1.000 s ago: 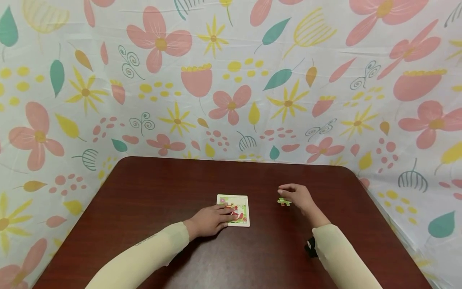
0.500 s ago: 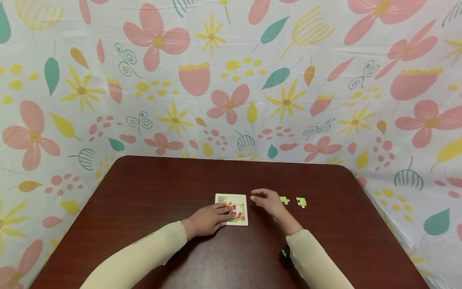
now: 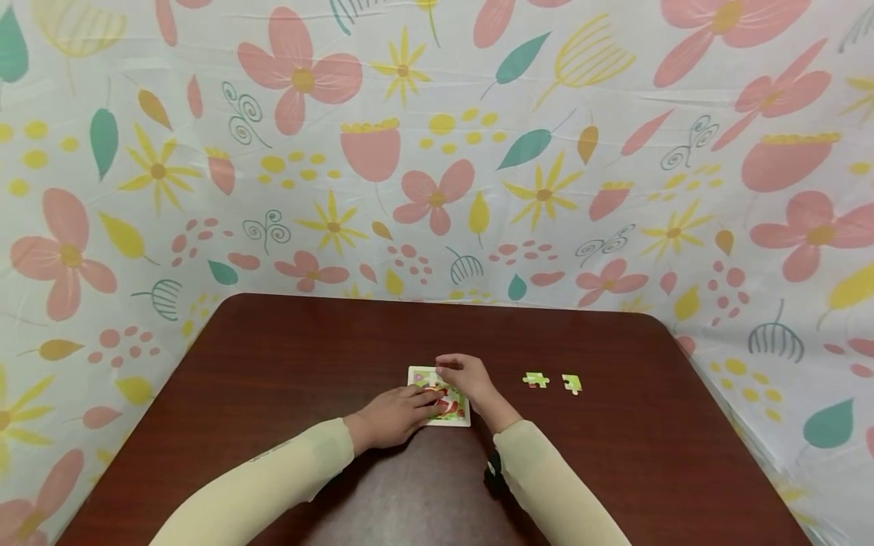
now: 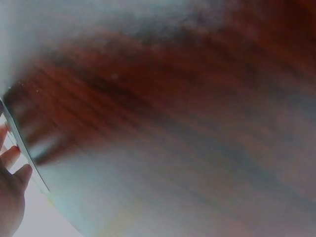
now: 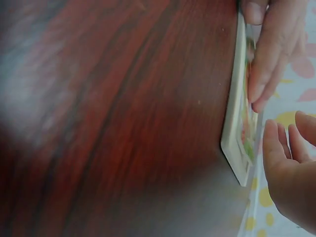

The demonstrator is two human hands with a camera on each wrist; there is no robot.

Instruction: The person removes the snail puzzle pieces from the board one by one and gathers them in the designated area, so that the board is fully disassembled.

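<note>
A square picture puzzle (image 3: 460, 412) with a cream frame lies on the table, green and red in its picture. My left hand (image 3: 392, 417) rests flat on its left side, fingers spread over the picture. Above its upper right part hovers my right hand (image 3: 471, 378), fingers bent loosely, thumb and forefinger apart. In the right wrist view, the right hand (image 5: 294, 173) shows nothing visible between its fingers, while the left hand (image 5: 276, 54) lies along the puzzle frame (image 5: 232, 118). The upper right of the picture is partly hidden by my right hand.
Two loose green jigsaw pieces, a left piece (image 3: 536, 380) and a right piece (image 3: 571, 384), lie to the right of the puzzle. Everything rests on a dark reddish-brown table (image 3: 307, 341). Behind it hangs a flower-patterned cloth (image 3: 437, 227).
My right hand has moved left from the loose pieces to above the puzzle, uncovering both pieces. My left hand has stayed on the puzzle.
</note>
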